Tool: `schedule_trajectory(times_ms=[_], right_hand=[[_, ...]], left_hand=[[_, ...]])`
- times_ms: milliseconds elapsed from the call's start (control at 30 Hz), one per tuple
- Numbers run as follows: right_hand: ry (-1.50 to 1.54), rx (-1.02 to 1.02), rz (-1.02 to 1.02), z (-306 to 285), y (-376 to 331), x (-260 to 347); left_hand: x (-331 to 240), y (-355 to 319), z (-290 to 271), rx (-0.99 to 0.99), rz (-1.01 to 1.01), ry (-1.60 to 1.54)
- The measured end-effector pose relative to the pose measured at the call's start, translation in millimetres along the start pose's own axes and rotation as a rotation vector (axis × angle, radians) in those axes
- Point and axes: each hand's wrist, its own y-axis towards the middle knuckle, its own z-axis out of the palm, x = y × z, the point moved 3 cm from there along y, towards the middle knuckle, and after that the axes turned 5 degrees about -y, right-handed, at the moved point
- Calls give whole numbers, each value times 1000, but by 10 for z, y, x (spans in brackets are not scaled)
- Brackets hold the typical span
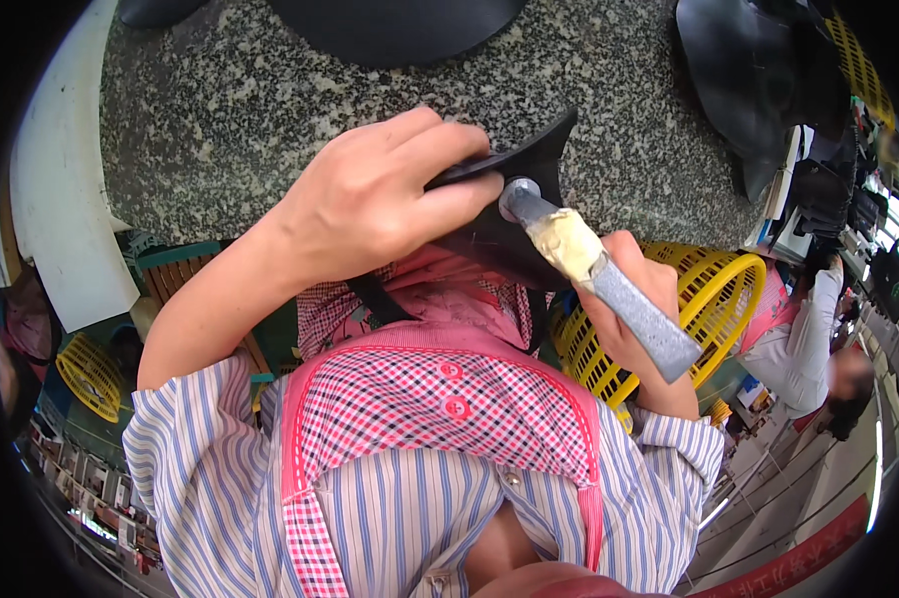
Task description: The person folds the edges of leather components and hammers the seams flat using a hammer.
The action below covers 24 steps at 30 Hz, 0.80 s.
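While the left hand (375, 199) is pinching the black shaped piece (514, 214) at the speckled worktop (270, 90) edge, the right hand (634, 319) is gripping a metal tool (594, 274) against it; looks like it's mid-job, nothing obviously finished.

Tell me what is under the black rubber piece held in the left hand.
Under the black rubber piece lie the speckled stone counter and a pink checked apron. The left hand covers its near end; the right hand presses a grey tool against it.
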Motion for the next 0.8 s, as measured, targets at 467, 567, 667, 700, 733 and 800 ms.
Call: schedule_trajectory(times_ms=[467,567,667,700,733,800], right_hand=[[-7,-101,83,-45,16,-14],[73,-457,76,-192,13,14],[-4,-339,35,-156,118,62],[-68,-224,28,-152,203,76],[-74,-83,43,-177,296,86],[66,-235,44,-278,274,180]], left_hand=[[-15,-39,-62,48,-39,82],[22,27,-70,92,-185,-2],[4,32,-56,71,-201,-11],[4,39,-50,72,-199,-11],[-8,15,-46,41,-194,-1],[-29,-22,-41,9,-195,8]])
